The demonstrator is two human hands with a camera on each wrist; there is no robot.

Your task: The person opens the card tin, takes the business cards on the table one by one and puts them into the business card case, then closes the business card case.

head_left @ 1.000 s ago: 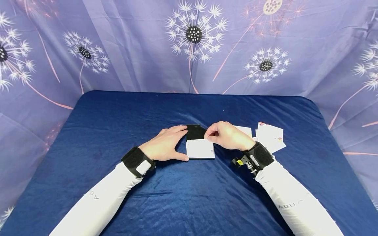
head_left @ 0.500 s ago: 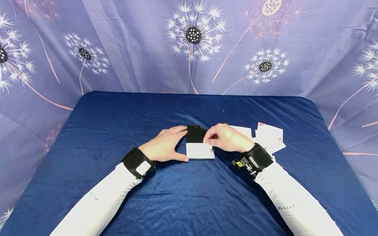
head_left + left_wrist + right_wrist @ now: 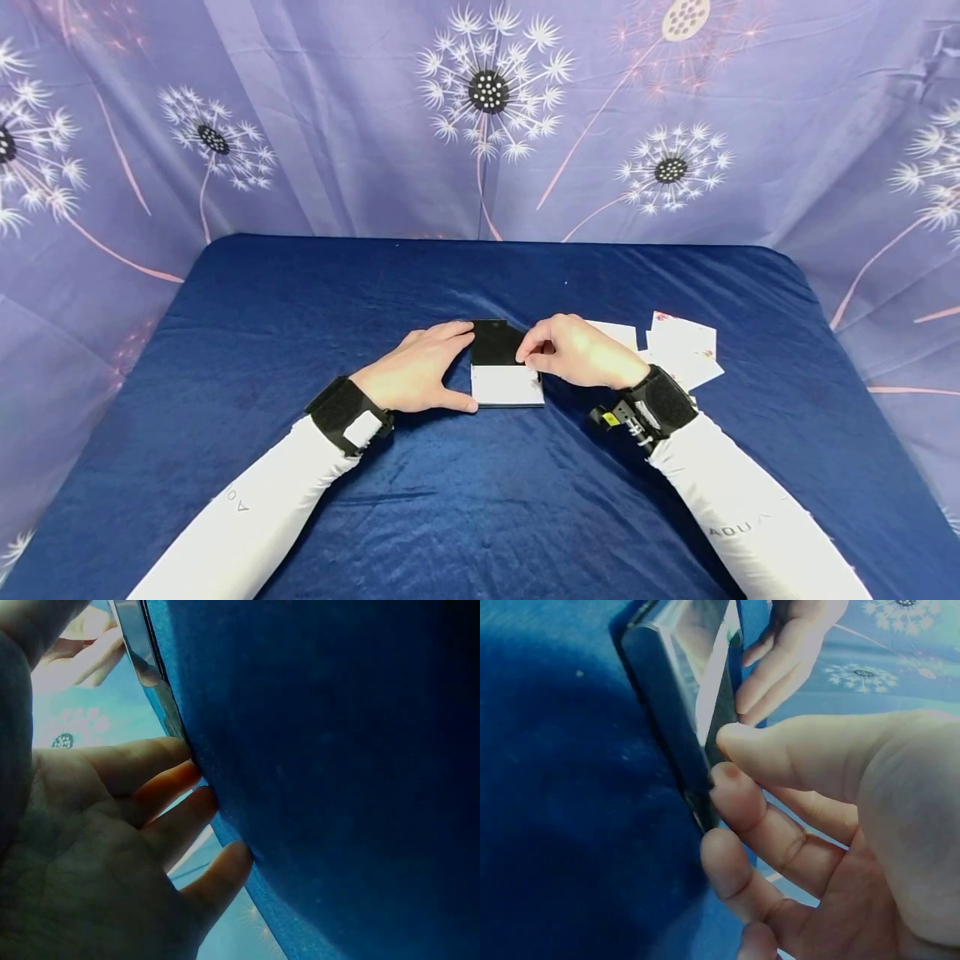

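Evidently we are working at a flat black case, which lies near the middle of the blue cloth, with a pale panel covering its near part and the dark base bare on the far side. Our left hand rests along the case's left side, fingers straight, the thumb well apart from them at the near left corner and the fingertips by the far left one; we judge that this spread braces the case against sliding. Our right hand is at the right side, thumb and forefinger brought close together where the pale panel meets the black; such a fine hold suits a thin edge, but we cannot tell whether anything is clamped between them.

To the right, some flower-printed cards overlap loosely, within easy reach of our right hand, and another white card lies partly hidden behind it.

From above, the panel reads as plain white. The right wrist view instead shows a glossy top with blurred reflections, plus the thickness of the case's side. The left wrist view gives us the shadowed palm and fingertips, which the head view hides.
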